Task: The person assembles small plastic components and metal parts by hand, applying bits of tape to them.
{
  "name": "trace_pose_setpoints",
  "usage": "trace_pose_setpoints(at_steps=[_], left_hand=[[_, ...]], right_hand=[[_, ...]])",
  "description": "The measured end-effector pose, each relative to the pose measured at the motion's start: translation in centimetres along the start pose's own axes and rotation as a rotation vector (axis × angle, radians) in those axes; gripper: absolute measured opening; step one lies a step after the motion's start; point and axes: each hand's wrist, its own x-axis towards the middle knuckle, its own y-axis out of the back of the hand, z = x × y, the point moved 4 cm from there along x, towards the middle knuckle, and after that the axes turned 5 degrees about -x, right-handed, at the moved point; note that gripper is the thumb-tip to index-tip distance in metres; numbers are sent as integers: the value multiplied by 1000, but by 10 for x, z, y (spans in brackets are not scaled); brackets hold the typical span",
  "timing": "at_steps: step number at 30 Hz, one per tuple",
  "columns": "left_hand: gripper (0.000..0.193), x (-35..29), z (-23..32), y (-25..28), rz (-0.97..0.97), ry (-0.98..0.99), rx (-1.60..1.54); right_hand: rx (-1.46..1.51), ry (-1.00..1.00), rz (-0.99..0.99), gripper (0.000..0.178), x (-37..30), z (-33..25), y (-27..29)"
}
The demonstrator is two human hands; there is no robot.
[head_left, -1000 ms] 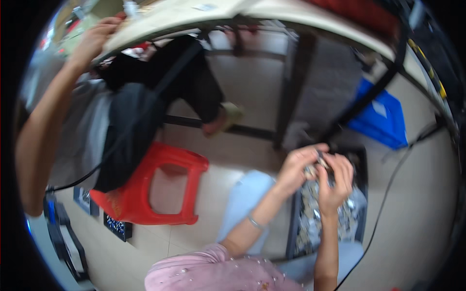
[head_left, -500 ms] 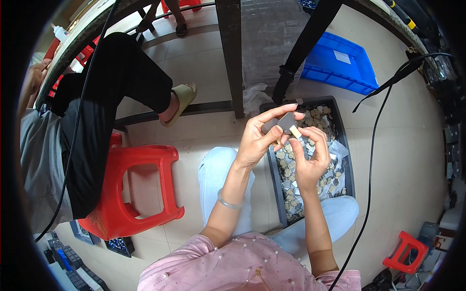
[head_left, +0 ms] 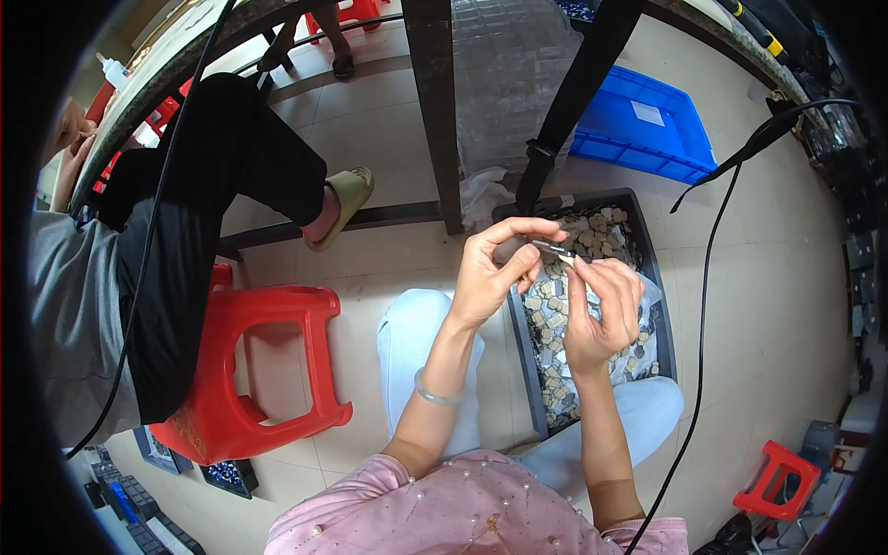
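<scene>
My left hand (head_left: 490,277) is closed on a flat dark grey piece (head_left: 553,248), now seen nearly edge-on between thumb and fingers. More dark grey shows behind the thumb; whether it is a second piece I cannot tell. The thumb and fingertips of my right hand (head_left: 601,319) pinch a small cream-coloured block (head_left: 568,262) against the grey piece's edge. Both hands are held over a dark grey tray (head_left: 659,277), in which lie many small cream and grey pieces (head_left: 553,319) and some crumpled clear plastic.
A blue crate (head_left: 694,139) stands on the floor beyond the tray. To my left are a red plastic stool (head_left: 324,370) and a seated person's leg (head_left: 287,157) beside a dark table leg (head_left: 435,111). A black cable (head_left: 708,268) hangs at my right.
The grey piece has turned from showing its flat face to nearly edge-on. My right hand has rolled over, its fingers now covering more of the cream block.
</scene>
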Motion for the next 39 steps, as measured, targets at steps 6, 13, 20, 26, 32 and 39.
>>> trace_pose_setpoints(at_steps=[6,13,20,26,32,39], left_hand=[[10,-1,-1,-4,61,-43,163],[12,-1,1,-4,98,-115,250],[13,-3,1,-2,110,-120,255],[24,-3,0,-4,108,-62,193],[40,3,1,-6,42,-168,373],[34,2,-3,-12,-4,-33,244]], right_hand=[[12,-29,10,23,1,2,0],[149,-221,-27,18,-7,15,-6],[406,-615,-84,11,-18,27,-14],[725,-1012,-172,10,-26,36,-21],[1334,-1559,-301,14,-43,37,-29],[1377,-1678,-348,15,-43,30,-27]])
